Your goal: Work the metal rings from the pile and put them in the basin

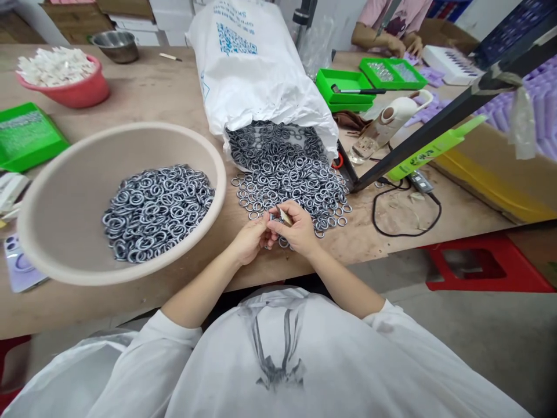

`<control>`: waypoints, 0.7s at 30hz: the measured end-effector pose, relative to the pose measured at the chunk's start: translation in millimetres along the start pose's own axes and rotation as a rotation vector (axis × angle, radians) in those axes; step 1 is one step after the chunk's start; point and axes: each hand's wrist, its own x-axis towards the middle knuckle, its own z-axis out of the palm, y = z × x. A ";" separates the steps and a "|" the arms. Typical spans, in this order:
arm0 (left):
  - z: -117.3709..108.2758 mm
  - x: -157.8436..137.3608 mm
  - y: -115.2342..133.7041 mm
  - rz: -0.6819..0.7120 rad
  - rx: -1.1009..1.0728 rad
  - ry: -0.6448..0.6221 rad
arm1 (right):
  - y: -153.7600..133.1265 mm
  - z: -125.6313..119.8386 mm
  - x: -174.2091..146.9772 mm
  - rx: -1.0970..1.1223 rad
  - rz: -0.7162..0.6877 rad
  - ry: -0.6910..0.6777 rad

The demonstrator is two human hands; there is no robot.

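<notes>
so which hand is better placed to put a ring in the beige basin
The left hand, probably: it is nearer the beige basin, while the right hand is farther across and grips a small pale tool.

Both arms (202,284) are held out forward, angled inward. The left hand (252,239) and right hand (298,228) are held close together in front of the torso (278,348), their fingers (264,233) curled into a pinch.

The left hand (251,239) pinches a ring (271,217); the right hand (299,229) holds a small tool (285,217) close by. Loose rings (300,183) spill from a sack (265,81) onto the bench (361,223); more lie in a basin (65,197).
</notes>
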 end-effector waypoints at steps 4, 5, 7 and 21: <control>1.5 -2.1 -0.8 0.071 0.015 -0.026 | 0.4 5.1 1.9 0.117 0.150 -0.054; 1.5 -2.7 -0.3 0.090 0.027 -0.052 | 0.5 4.8 3.1 0.139 0.182 -0.054; 1.4 -3.7 1.5 0.107 0.042 -0.097 | -0.8 1.3 4.5 0.097 0.174 -0.014; -1.5 -5.4 1.9 0.035 -0.089 -0.032 | -11.8 -8.6 -13.6 -0.540 -0.140 -0.181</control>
